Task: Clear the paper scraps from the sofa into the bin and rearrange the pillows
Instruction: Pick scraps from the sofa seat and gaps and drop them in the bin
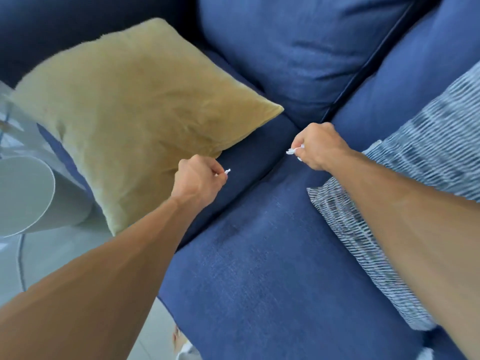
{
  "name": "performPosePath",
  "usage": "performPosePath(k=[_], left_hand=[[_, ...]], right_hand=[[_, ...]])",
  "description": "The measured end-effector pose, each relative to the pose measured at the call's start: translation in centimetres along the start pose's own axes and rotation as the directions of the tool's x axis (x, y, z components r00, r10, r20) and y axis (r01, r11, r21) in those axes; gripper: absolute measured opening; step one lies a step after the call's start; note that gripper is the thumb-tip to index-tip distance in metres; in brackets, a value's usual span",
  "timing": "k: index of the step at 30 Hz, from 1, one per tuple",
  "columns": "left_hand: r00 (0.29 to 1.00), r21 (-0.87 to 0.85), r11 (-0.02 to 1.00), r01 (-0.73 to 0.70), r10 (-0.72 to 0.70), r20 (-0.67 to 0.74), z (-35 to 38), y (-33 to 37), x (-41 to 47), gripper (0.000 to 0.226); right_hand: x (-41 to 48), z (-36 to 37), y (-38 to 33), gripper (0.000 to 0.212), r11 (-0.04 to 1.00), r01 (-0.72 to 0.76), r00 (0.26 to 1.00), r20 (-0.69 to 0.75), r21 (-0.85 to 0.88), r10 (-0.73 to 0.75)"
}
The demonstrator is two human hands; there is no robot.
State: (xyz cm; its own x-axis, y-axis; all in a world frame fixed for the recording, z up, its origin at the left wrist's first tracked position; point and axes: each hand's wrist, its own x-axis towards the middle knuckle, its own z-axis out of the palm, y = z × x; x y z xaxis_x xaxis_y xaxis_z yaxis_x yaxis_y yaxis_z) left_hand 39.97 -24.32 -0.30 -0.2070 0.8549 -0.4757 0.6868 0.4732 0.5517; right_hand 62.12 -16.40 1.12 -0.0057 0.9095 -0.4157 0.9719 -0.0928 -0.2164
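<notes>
My left hand (198, 178) is closed in a fist over the blue sofa seat (259, 255), with a small white paper scrap (227, 171) sticking out between its fingers. My right hand (315, 146) is also fisted, pinching another white paper scrap (292, 151). A mustard yellow pillow (135, 105) lies flat on the sofa to the left, its corner just behind my left hand. A blue-and-white striped pillow (415, 162) lies on the right, partly under my right forearm.
Blue back cushions (298, 48) rise behind the seat. A white cylindrical object (23, 196), perhaps a bin or lamp shade, stands off the sofa's left edge over a pale tiled floor (52, 255).
</notes>
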Motion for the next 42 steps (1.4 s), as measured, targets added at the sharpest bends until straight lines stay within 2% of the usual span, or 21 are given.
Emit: performPosePath(k=[5,9,14,17,22,25,29,31,35,39,42], left_hand=[[0.988,0.041,0.994,-0.104,0.108,-0.111,-7.5,5.6,-3.0,0.015],[0.951,0.083,0.971,-0.226,0.238,-0.197,-13.5,10.8,-5.3,0.017],[0.879,0.132,0.931,-0.341,0.365,-0.307,-20.8,17.1,-8.7,0.018],[0.842,0.095,0.920,-0.379,0.386,-0.377,-25.2,20.2,-10.6,0.015],[0.739,0.154,0.887,-0.435,0.450,-0.501,-32.9,23.0,-14.7,0.017],[0.686,0.173,0.891,-0.419,0.436,-0.582,-38.4,22.9,-17.0,0.016],[0.641,0.164,0.896,-0.413,0.415,-0.646,-43.2,21.4,-19.2,0.011],[0.605,0.167,0.894,-0.416,0.410,-0.683,-46.6,19.2,-21.2,0.009],[0.575,0.151,0.902,-0.404,0.378,-0.726,-52.2,14.2,-24.5,0.007],[0.534,0.137,0.928,-0.346,0.314,-0.785,-57.4,7.7,-27.7,0.022],[0.494,0.127,0.951,-0.283,0.258,-0.830,-60.9,2.8,-29.9,0.033]], right_hand=[[-4.3,-9.1,-2.4,0.026,0.999,0.004,0.992,-0.126,0.045,0.002],[-7.6,-16.1,-4.6,0.028,0.998,0.022,0.977,-0.214,0.063,-0.008],[-11.6,-25.2,-7.5,0.026,0.998,0.064,0.942,-0.330,0.017,-0.055],[-13.9,-30.3,-9.1,0.023,0.996,0.093,0.916,-0.390,-0.016,-0.092],[-18.0,-37.3,-13.2,0.023,0.984,0.166,0.866,-0.467,-0.067,-0.178],[-20.5,-40.4,-17.0,0.018,0.974,0.227,0.819,-0.541,0.000,-0.191],[-23.0,-42.2,-21.3,0.021,0.970,0.244,0.804,-0.555,-0.017,-0.212],[-24.5,-42.6,-24.9,0.020,0.959,0.283,0.781,-0.575,-0.025,-0.245],[-27.6,-41.8,-32.3,0.023,0.923,0.378,0.745,-0.569,-0.068,-0.347],[-30.5,-39.6,-40.5,0.043,0.871,0.482,0.696,-0.562,-0.095,-0.447],[-32.4,-38.0,-46.2,0.050,0.822,0.558,0.662,-0.537,-0.113,-0.523]])
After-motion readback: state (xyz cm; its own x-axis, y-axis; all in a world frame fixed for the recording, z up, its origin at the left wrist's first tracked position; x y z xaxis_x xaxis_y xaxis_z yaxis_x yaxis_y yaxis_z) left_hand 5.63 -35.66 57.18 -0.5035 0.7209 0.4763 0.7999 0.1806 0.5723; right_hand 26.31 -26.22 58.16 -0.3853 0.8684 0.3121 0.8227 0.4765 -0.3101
